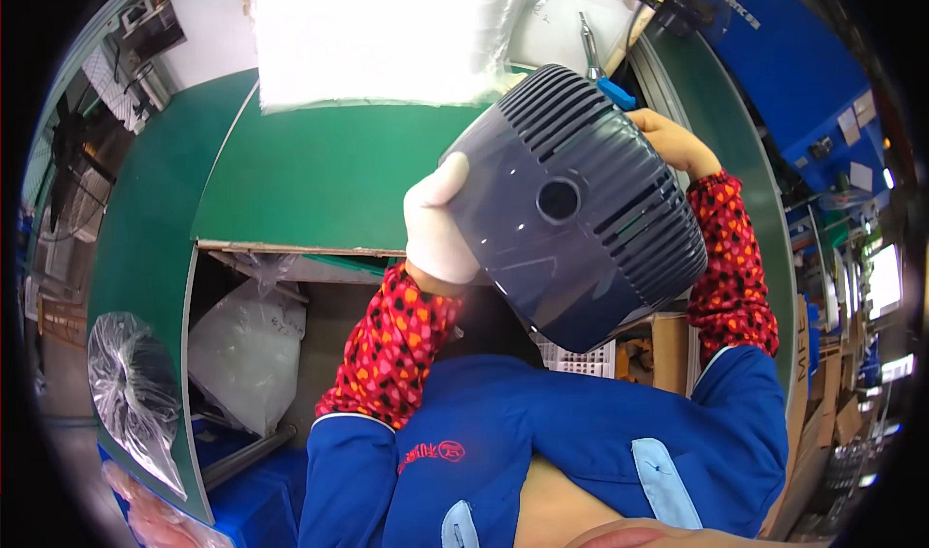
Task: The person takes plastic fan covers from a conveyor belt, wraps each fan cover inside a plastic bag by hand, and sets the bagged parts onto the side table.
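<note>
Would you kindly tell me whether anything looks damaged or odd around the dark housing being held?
I see no damage on the visible side of the dark housing. One mismatch: the left hand wears a white glove, while the right hand looks bare.

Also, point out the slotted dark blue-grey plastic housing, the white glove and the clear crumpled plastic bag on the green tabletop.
Slotted dark blue-grey plastic housing (600,185): head view, smooth outer wall.
White glove (435,227): head view, on its back.
Clear crumpled plastic bag (135,393): head view, wrinkled middle.
</note>
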Demonstrator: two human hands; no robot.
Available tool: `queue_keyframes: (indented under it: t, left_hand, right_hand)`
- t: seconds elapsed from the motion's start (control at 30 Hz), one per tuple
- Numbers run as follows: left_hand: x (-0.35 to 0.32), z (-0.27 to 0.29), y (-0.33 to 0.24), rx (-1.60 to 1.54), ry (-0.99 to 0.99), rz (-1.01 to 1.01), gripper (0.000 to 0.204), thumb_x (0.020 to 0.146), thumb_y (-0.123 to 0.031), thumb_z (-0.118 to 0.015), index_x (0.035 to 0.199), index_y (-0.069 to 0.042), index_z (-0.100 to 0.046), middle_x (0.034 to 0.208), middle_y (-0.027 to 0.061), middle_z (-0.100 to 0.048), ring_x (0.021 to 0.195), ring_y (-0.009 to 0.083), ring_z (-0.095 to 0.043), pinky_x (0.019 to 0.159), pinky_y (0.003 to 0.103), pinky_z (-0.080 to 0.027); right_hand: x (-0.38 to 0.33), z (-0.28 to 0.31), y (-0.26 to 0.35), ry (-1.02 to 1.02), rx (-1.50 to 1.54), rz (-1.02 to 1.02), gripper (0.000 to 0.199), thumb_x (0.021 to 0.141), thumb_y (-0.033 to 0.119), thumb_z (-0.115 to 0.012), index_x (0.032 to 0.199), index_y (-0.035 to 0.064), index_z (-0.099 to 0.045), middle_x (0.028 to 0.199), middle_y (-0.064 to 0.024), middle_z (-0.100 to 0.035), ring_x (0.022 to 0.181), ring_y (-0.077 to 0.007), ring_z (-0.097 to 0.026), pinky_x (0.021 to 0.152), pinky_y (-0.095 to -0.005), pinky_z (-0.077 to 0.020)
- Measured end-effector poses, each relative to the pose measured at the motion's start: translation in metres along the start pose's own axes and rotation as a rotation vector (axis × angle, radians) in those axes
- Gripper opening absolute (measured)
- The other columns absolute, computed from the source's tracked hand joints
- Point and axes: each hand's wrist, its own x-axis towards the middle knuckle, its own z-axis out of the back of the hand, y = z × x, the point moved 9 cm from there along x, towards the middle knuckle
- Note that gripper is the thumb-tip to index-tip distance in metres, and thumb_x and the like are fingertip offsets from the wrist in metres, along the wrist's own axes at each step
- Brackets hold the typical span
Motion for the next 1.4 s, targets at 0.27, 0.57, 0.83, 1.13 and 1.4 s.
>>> queue_keyframes:
  t: [0.27, 0.57, 0.83, 1.13, 1.4]
  left_hand:
    - [0.015, 0.019, -0.021, -0.217, 0.056, 0.087, 0.056, 0.089, -0.042, -0.042, 0.122, 0.003, -0.047, 0.115, 0.0168, -0.055, 0.101, 0.0291, -0.054, 0.09, 0.04, -0.042]
    - [0.033, 0.071, -0.06, -0.012, -0.062, -0.1, 0.06, 0.091, -0.05, -0.037, 0.117, 0.002, -0.05, 0.109, 0.0152, -0.058, 0.096, 0.0242, -0.055, 0.085, 0.034, -0.045]
    - [0.027, 0.085, -0.084, 0.203, -0.298, -0.356, 0.037, 0.083, -0.022, -0.051, 0.11, 0.004, -0.05, 0.094, 0.0152, -0.062, 0.084, 0.0251, -0.06, 0.075, 0.032, -0.048]
    - [-0.005, 0.016, -0.108, 1.706, -0.376, -0.772, 0.035, 0.086, -0.012, -0.055, 0.112, 0.009, -0.046, 0.099, 0.0174, -0.063, 0.086, 0.023, -0.063, 0.076, 0.028, -0.049]
    - [0.021, 0.06, -0.098, 0.946, -0.187, -0.524, 0.055, 0.095, -0.038, -0.038, 0.12, 0.01, -0.042, 0.115, 0.0212, -0.055, 0.105, 0.0255, -0.055, 0.088, 0.032, -0.045]
  right_hand:
    - [-0.01, -0.039, 0.03, 0.049, 0.216, 0.051, 0.035, 0.094, 0.03, -0.048, 0.109, 0.0, -0.059, 0.099, -0.0008, -0.062, 0.09, -0.0069, -0.054, 0.083, -0.0223, -0.0424]
    - [0.009, -0.03, -0.007, -0.12, 0.03, 0.039, 0.04, 0.095, 0.037, -0.044, 0.1, 0.0002, -0.06, 0.08, 0.005, -0.058, 0.071, -0.0024, -0.049, 0.063, -0.0181, -0.0409]
    - [0.006, -0.034, 0.003, -0.239, 0.393, -0.01, 0.02, 0.089, 0.015, -0.055, 0.094, -0.0021, -0.064, 0.082, -0.0023, -0.065, 0.066, -0.0062, -0.057, 0.059, -0.022, -0.0476]
    - [0.004, -0.027, -0.019, -0.341, 0.615, -0.073, 0.014, 0.086, 0.006, -0.053, 0.092, -0.0031, -0.063, 0.078, -0.0035, -0.062, 0.061, -0.0086, -0.055, 0.054, -0.0236, -0.0466]
    - [-0.001, -0.022, -0.015, -0.409, 0.588, 0.027, 0.017, 0.087, 0.012, -0.054, 0.087, -0.0027, -0.064, 0.074, -0.0005, -0.06, 0.06, -0.0061, -0.052, 0.051, -0.0222, -0.0437]
